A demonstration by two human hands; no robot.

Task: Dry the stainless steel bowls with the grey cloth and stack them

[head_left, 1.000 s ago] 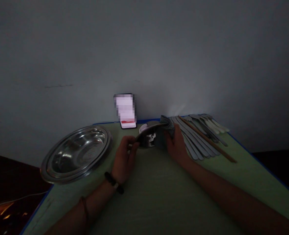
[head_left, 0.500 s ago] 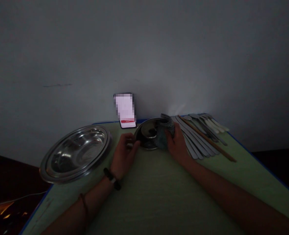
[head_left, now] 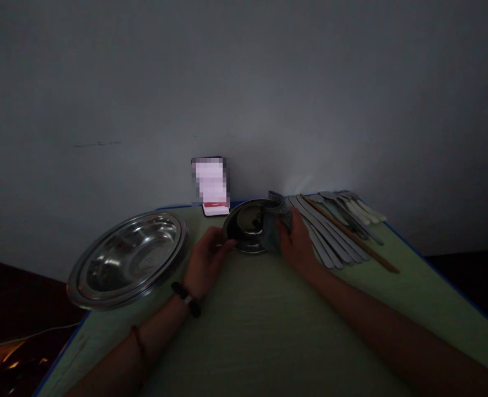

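- Judging by the hold, the bowl is being wiped inside: the right hand point(head_left: 299, 242), at 3 o'clock of the metal bowl point(head_left: 247, 216), has its grip wrapped round a grey cloth point(head_left: 274, 229) pressed over that side.
- The left hand point(head_left: 204, 262), at 8 o'clock, narrows its grip on the rim. Whether the bowl touches the surface point(head_left: 244, 325) is unclear.
- Reaching the covered side would call for turning the rim through the left fingers.
- Nested metal basins point(head_left: 115, 264) sit at 9 o'clock, the phone point(head_left: 211, 184) at 11.
- Flat metal utensils point(head_left: 333, 231) and 1 wooden stick point(head_left: 350, 234), at 3, crowd the right hand.
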